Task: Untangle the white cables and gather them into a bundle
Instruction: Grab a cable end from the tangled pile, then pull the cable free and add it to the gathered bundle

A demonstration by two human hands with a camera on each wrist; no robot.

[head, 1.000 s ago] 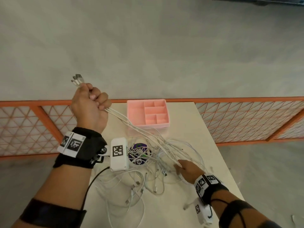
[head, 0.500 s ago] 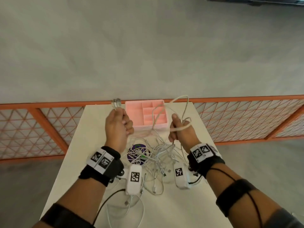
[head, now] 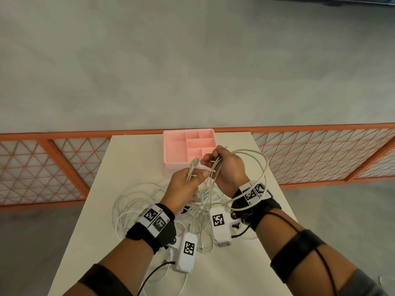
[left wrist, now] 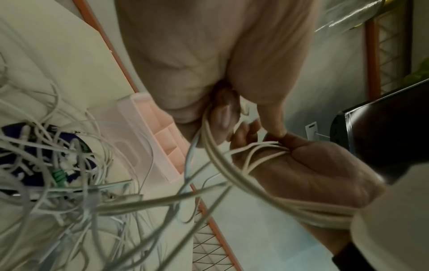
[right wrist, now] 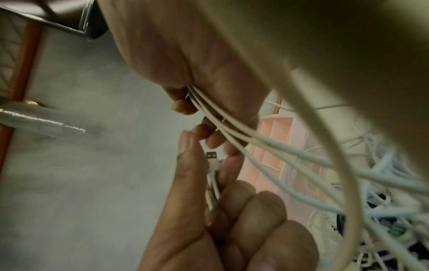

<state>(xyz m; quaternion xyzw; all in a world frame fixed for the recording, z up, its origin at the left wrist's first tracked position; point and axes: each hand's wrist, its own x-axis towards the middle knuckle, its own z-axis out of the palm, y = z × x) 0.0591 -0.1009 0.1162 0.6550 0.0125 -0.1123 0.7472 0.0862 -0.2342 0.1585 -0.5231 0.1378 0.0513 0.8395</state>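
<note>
Both hands meet above the white table [head: 132, 167], just in front of the pink tray. My left hand [head: 195, 175] pinches a few white cable ends upright, their USB plugs [head: 194, 164] sticking out above the thumb; the right wrist view shows a plug [right wrist: 211, 156] between its fingers. My right hand [head: 213, 160] grips several white cable strands [right wrist: 223, 126], and a large loop [head: 264, 167] swings round its wrist. These strands run down into the tangled white cables [head: 147, 201] on the table, also seen in the left wrist view [left wrist: 60, 183].
A pink compartment tray [head: 177, 146] stands at the table's far edge, close beyond the hands. A dark round disc [left wrist: 21, 165] lies under the tangle. An orange mesh fence [head: 64, 167] runs behind and beside the table.
My left hand came down from high on the left to the centre. The right hand rose off the table with a cable loop, and the two hands have come together.
</note>
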